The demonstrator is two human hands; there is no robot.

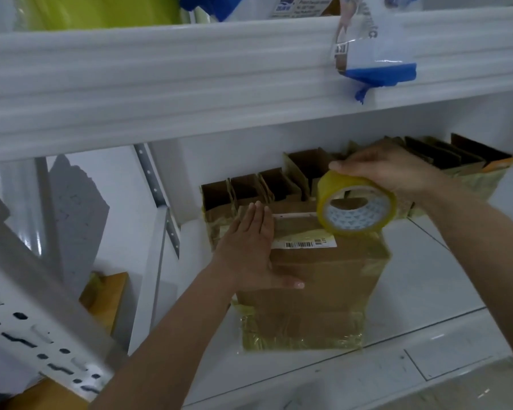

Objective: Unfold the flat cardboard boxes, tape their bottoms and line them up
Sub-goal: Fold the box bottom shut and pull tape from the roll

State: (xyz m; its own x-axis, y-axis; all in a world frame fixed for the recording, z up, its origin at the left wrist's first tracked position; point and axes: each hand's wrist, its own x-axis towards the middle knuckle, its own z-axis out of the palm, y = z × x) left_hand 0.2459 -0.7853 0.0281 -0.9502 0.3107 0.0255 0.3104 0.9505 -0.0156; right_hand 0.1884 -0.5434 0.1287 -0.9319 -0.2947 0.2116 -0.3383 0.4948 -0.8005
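Note:
A brown cardboard box (317, 294) stands on the white floor, its taped bottom facing up, with a barcode label near the far edge. My left hand (249, 247) lies flat on the box's left side, fingers straight. My right hand (388, 170) grips a roll of yellowish clear tape (356, 202) from above, and the roll touches the box's far right corner. Yellowish tape covers the box's lower front edge. Behind it, a row of opened boxes (267, 187) lines the wall under the shelf.
A white shelf beam (190, 84) runs across above the boxes, with a blue-and-clear plastic bag (376, 54) hanging over it. A perforated metal upright (27, 306) slants at the lower left. More cardboard (107, 294) sits behind it. White floor tiles (444, 285) spread to the right.

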